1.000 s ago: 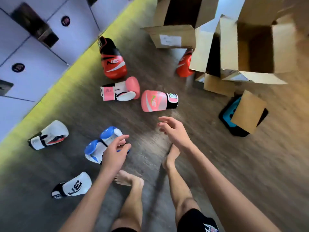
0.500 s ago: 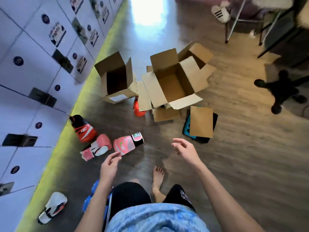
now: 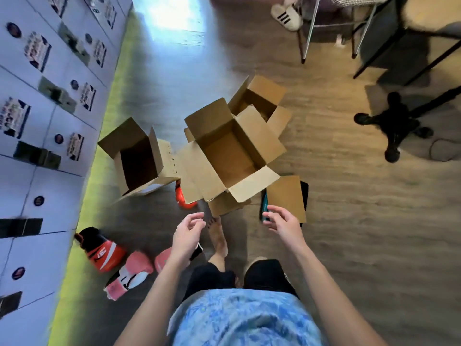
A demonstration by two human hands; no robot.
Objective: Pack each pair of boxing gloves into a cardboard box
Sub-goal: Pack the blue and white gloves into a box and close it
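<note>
Holding nothing in left hand [image 3: 188, 233] or right hand [image 3: 282, 224], fingers loosely curled, either side of a bare foot [image 3: 219, 237]. Just ahead, open box [image 3: 252, 189], flaps spread, half hiding far red glove [image 3: 180, 197]. Left box [image 3: 117, 139] beside it, back box [image 3: 267, 87] behind. Beside left arm, along lockers [image 3: 37, 126]: near red glove [image 3: 104, 253], pink glove [image 3: 134, 268], second pink glove [image 3: 162, 260] partly behind the wrist. Past right hand, cardboard sheet [image 3: 287, 198].

Bright glare blows out the grey-brown wood-plank floor [image 3: 174, 21] at 12 o'clock. Rest evenly lit, w/ soft shadow round the black star-shaped chair base [image 3: 396, 126] at 2. Motion blur + fisheye bend worst on the white locker wall [image 3: 37, 121] at 9; centre sharper.
</note>
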